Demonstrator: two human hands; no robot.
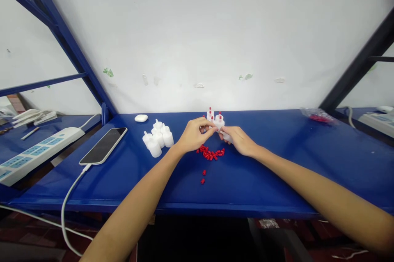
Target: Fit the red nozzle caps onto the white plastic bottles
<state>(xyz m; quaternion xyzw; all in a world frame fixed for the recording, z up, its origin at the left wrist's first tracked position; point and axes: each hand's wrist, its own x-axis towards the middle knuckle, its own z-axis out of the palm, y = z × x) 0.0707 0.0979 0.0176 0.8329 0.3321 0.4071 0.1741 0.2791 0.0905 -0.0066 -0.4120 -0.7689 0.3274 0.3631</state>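
My right hand [241, 139] is closed around a small white squeeze bottle [227, 137], which tilts with its top toward my left hand. Thumb and fingers of my left hand [193, 134] are pinched together at that bottle's nozzle end. Whatever they grip there is hidden. Just behind both hands stands a group of white bottles with red caps [219, 119], partly covered by my left fingers. Loose red caps [209, 154] lie in a pile below the hands, with two single caps [203, 180] nearer the front edge. Left of my left hand, several uncapped white bottles [155, 143] stand clustered.
A phone [104, 147] with a white charging cable [66, 200] lies at the left, near a power strip [40, 153]. A white oval case [141, 118] rests by the wall. A clear bag with red pieces [320, 116] is at the back right. Blue posts [66, 40] frame the table [292, 180].
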